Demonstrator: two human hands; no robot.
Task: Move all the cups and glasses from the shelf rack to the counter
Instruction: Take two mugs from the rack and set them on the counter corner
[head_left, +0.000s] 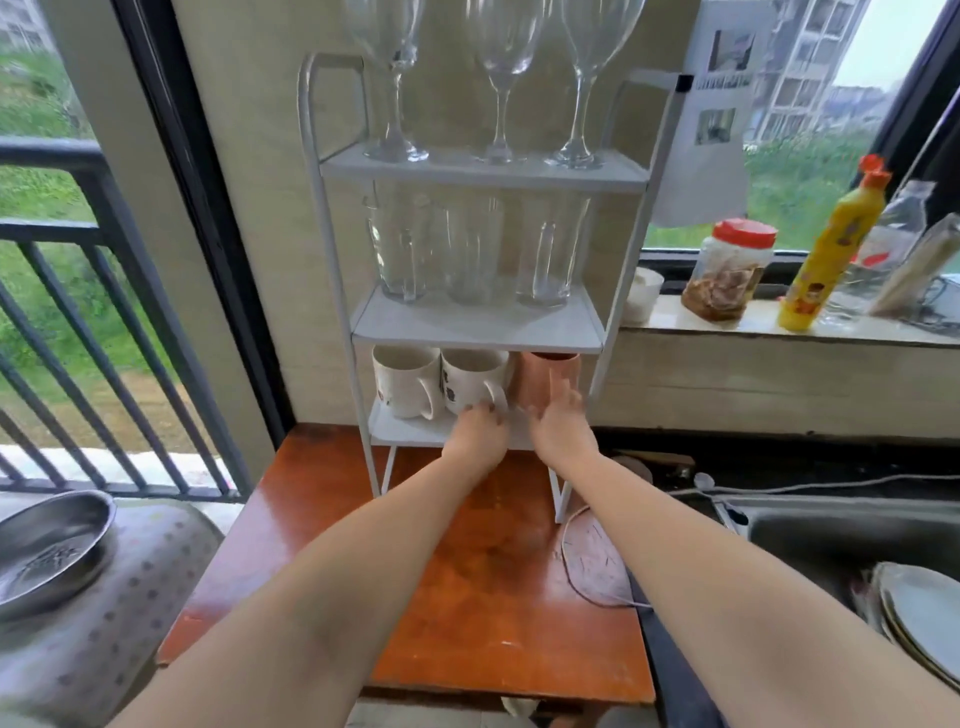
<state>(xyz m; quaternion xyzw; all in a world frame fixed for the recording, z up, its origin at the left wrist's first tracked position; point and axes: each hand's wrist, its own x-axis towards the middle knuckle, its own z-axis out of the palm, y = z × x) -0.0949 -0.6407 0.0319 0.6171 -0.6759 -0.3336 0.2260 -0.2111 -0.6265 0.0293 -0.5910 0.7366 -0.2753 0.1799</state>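
A: Left of frame: steel bowl (49, 545) on a dotted cloth (104, 639), black balcony railing (104, 291) behind.

B: Window sill (779, 325), left to right: small white bowl (643, 293), red-lidded jar (730, 270) with brown contents, yellow squeeze bottle (826, 244) with orange cap, clear plastic bottle (883, 254) just beside it.

A: Paper sheet (711, 119) with printed photos on the window glass above.

B: Lower right: steel sink (831, 525), stacked plates (919, 618) inside. White cable (810, 488) along the edge behind. Round pinkish mat (592, 561) left of sink.
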